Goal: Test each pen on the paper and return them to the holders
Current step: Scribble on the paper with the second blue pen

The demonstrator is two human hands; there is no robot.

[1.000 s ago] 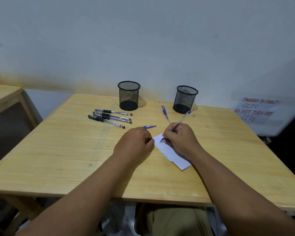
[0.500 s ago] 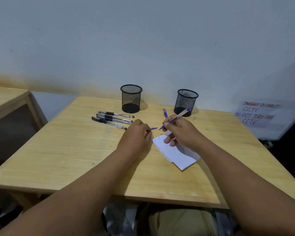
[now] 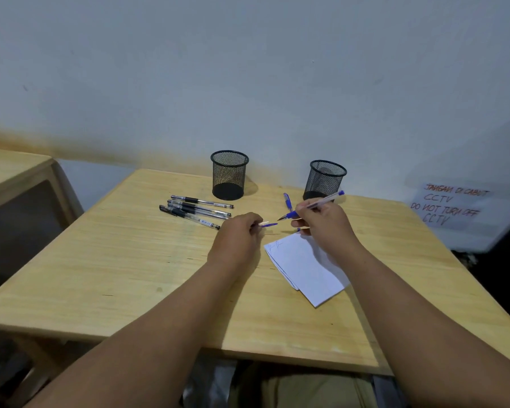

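Note:
My right hand (image 3: 326,225) holds an uncapped blue pen (image 3: 315,205) above the table, its tip pointing left toward a blue pen cap (image 3: 267,224) pinched in my left hand (image 3: 237,241). The tip and the cap are a short gap apart. A folded white paper (image 3: 305,267) with a small blue scribble at its top left corner lies under my right wrist. Two empty black mesh holders stand at the back: the left holder (image 3: 229,174) and the right holder (image 3: 324,179). Three black pens (image 3: 195,209) lie left of my hands. Another blue pen (image 3: 287,201) lies near the right holder.
The wooden table (image 3: 130,260) ends at a white wall behind the holders. A second wooden table (image 3: 15,169) stands at the left across a gap. A handwritten CCTV notice (image 3: 451,206) is on the right.
My right hand lifted the blue pen off the paper and turned its tip toward the left. My left hand picked up the blue cap from the table and brought it near the tip.

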